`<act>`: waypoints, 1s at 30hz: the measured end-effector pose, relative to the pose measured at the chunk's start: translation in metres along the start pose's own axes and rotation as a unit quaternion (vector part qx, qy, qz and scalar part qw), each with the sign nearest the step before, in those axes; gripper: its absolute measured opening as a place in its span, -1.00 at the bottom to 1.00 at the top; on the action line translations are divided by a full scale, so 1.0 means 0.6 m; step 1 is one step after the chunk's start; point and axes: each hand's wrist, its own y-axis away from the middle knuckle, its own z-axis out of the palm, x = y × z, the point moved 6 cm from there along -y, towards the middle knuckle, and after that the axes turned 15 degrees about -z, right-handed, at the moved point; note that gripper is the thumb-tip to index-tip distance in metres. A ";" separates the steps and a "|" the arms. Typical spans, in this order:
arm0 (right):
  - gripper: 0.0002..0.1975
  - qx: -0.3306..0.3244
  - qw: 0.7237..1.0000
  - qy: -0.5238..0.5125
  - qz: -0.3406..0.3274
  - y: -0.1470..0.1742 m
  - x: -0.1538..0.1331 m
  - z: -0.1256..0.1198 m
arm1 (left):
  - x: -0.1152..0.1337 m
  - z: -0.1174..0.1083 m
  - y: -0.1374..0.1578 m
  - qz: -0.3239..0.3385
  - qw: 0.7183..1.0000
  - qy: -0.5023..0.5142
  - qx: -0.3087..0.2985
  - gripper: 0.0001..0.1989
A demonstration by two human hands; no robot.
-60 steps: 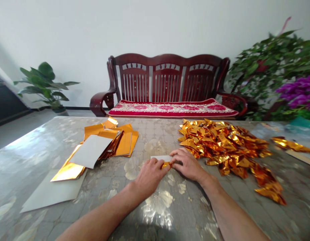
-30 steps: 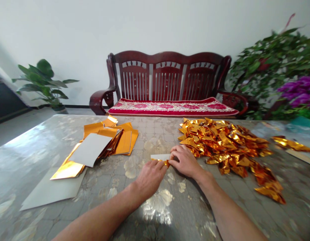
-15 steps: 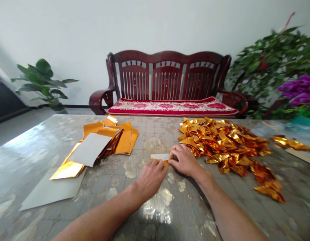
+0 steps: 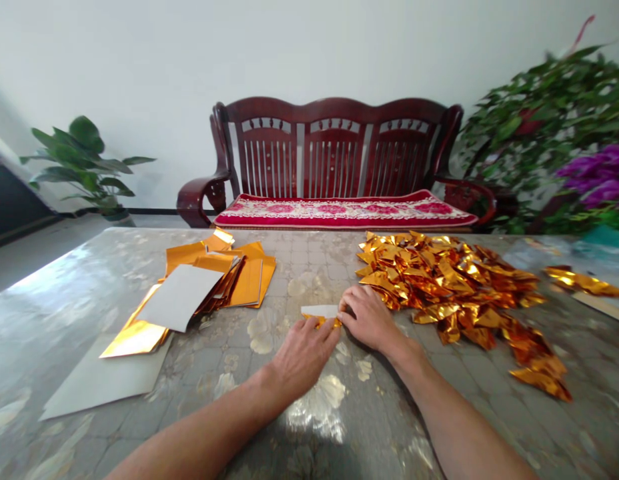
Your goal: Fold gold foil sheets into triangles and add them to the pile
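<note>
A small sheet of gold foil paper (image 4: 319, 311), its pale back facing up and its near edge folded over to show gold, lies on the table between my hands. My left hand (image 4: 305, 350) presses the folded near edge with its fingers together. At the right end of the sheet, my right hand (image 4: 367, 316) pinches the corner between thumb and fingers. Part of the paper is hidden under the fingers. Beyond my right hand spreads a heap of folded gold foil pieces (image 4: 447, 273). To the left lies a loose stack of flat gold foil sheets (image 4: 247, 281), some pale side up.
The table (image 4: 229, 427) has a patterned, glossy cover. A pale sheet (image 4: 107, 380) lies at the left. Clear plastic (image 4: 534, 253) and another foil piece (image 4: 582, 281) are at the far right. Behind the table stand a wooden bench (image 4: 332, 153) and potted plants (image 4: 84, 163).
My left fingers have shifted slightly along the folded edge, and a bit more gold shows there. My right hand stays at the right end. The view has shifted slightly.
</note>
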 end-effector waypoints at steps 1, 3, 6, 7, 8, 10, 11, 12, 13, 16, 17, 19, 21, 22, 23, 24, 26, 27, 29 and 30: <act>-0.96 -0.001 1.000 0.002 0.001 0.000 0.000 0.001 | 0.000 -0.001 0.000 0.000 1.000 0.000 0.000 -0.57; -0.98 -0.003 1.000 0.007 0.006 0.001 0.000 0.004 | 0.001 -0.002 0.000 0.002 1.000 0.000 -0.003 -0.55; -0.97 -0.007 1.000 0.019 0.022 0.004 0.001 0.009 | 0.002 -0.004 0.000 0.005 1.000 0.001 -0.006 -0.53; -0.95 -0.006 0.999 0.022 0.028 0.005 0.001 0.010 | 0.001 -0.004 0.000 0.006 1.000 0.001 -0.006 -0.53; -0.92 -0.005 0.999 0.022 0.033 0.006 0.002 0.011 | 0.001 -0.004 0.000 0.007 1.000 0.000 -0.005 -0.53; -0.84 -0.001 0.999 0.017 0.041 0.007 0.003 0.012 | 0.000 -0.004 0.000 0.009 1.000 -0.003 0.001 -0.53; -0.81 -0.002 0.999 0.012 0.044 0.007 0.004 0.013 | -0.001 -0.004 0.001 0.010 1.000 -0.003 0.005 -0.54; -0.80 -0.003 0.999 0.007 0.045 0.006 0.005 0.014 | -0.002 -0.004 0.001 0.010 1.000 -0.002 0.010 -0.55; -0.80 -0.006 0.999 0.003 0.044 0.006 0.005 0.015 | -0.003 -0.004 0.001 0.011 1.000 -0.001 0.013 -0.55; -0.83 -0.007 0.999 0.000 0.038 0.003 0.005 0.014 | -0.004 -0.004 0.000 0.017 1.000 0.006 0.020 -0.57; -0.84 -0.006 0.999 0.001 0.036 0.002 0.004 0.013 | -0.005 -0.005 0.000 0.019 1.000 0.009 0.023 -0.58; -0.86 -0.004 0.999 -0.001 0.036 0.000 0.001 0.011 | -0.008 -0.006 -0.002 0.018 0.999 0.018 0.032 -0.62; -0.90 0.001 0.999 -0.010 0.041 -0.001 0.000 0.009 | -0.014 -0.005 -0.005 0.014 0.999 0.032 0.037 -0.68; -0.91 0.004 0.999 -0.017 0.044 -0.002 -0.001 0.008 | -0.018 -0.003 -0.007 0.011 0.998 0.041 0.037 -0.70; -0.92 0.008 0.999 -0.024 0.045 -0.003 -0.002 0.007 | -0.022 -0.001 -0.009 0.008 0.998 0.051 0.037 -0.73; -0.92 0.014 0.998 -0.031 0.045 -0.004 -0.003 0.006 | -0.026 0.001 -0.010 0.006 0.997 0.061 0.037 -0.74; -0.92 0.024 0.998 -0.043 0.039 -0.004 -0.005 0.004 | -0.034 0.005 -0.013 -0.003 0.996 0.085 0.040 -0.77; -0.92 0.028 0.998 -0.047 0.036 -0.004 -0.006 0.003 | -0.038 0.007 -0.015 -0.009 0.994 0.098 0.042 -0.78; -0.94 0.032 0.997 -0.055 0.033 -0.003 -0.007 0.003 | -0.045 0.009 -0.017 -0.024 0.991 0.128 0.044 -0.80; -0.94 0.032 0.997 -0.059 0.033 -0.003 -0.007 0.003 | -0.049 0.010 -0.018 -0.034 0.988 0.142 0.043 -0.81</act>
